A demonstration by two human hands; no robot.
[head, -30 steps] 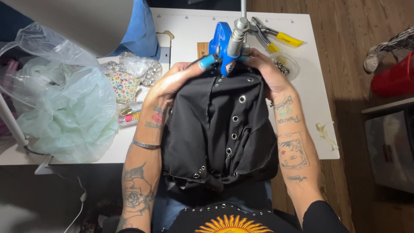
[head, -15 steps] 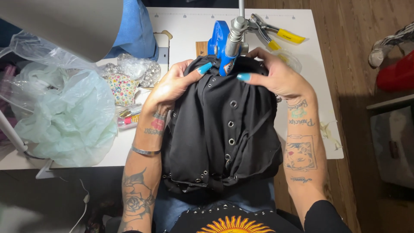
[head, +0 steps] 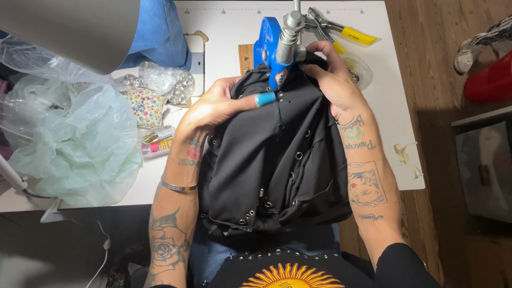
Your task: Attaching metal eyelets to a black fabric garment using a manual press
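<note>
A black garment (head: 277, 165) studded with metal eyelets drapes from the white table (head: 234, 32) into my lap. Its top edge is tucked under a blue hand press (head: 272, 48) with a metal handle. My left hand (head: 218, 106) lies on the fabric just left of the press, fingers pinching the cloth, a turquoise nail pointing at the press. My right hand (head: 330, 80) grips the bunched fabric on the press's right side.
Yellow-handled pliers (head: 341, 29) lie behind the press. A pale green plastic bag (head: 74, 149), clear bags of metal parts (head: 165, 80), a floral pouch (head: 146, 106) and blue cloth (head: 154, 32) crowd the table's left. Wooden floor and a red bin (head: 490, 80) are to the right.
Both hands have shifted the garment under the press. The left hand slid right toward the press, and the fabric has bunched and turned, showing a different row of eyelets.
</note>
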